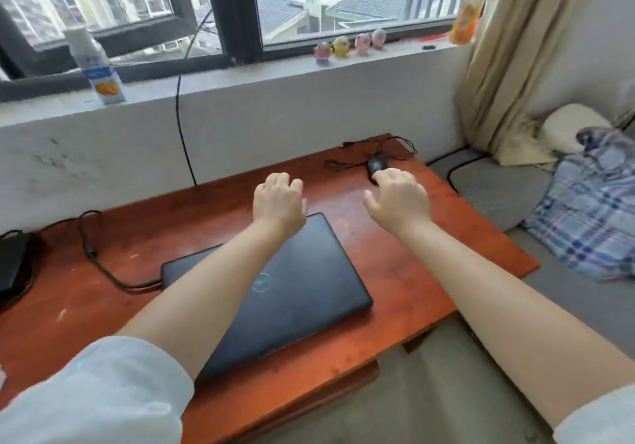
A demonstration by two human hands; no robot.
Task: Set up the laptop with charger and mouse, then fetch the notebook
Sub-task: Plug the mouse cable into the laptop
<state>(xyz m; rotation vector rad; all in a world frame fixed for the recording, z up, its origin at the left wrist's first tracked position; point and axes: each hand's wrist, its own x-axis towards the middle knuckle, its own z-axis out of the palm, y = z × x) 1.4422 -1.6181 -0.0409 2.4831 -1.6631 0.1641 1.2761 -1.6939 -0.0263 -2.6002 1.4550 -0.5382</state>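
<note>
Closed laptop (275, 292) sits mid-frame on the tabletop (429, 271). Right hand (400, 199) has a loose, empty grip, fingertips just reaching the mouse (376, 165). Left hand (280, 203) is half-curled, holding nothing.

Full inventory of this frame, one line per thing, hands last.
laptop: 1, dark, lid shut, middle of the table
table: 1, reddish-brown wood, under the window
mouse: 1, black, far right of table, cord coiled behind it
charger cable: 1, black, runs to the laptop's left edge
charger brick: 1, black, left table edge
bottle: 1, white with orange label, left of sill
figurines: 4, pink and yellow, on sill
curtain: 1, beige, right of window
plaid cloth: 1, blue-white, on the grey cushion at right
left hand: empty, above the laptop's far edge
right hand: empty, fingertips at the mouse
</note>
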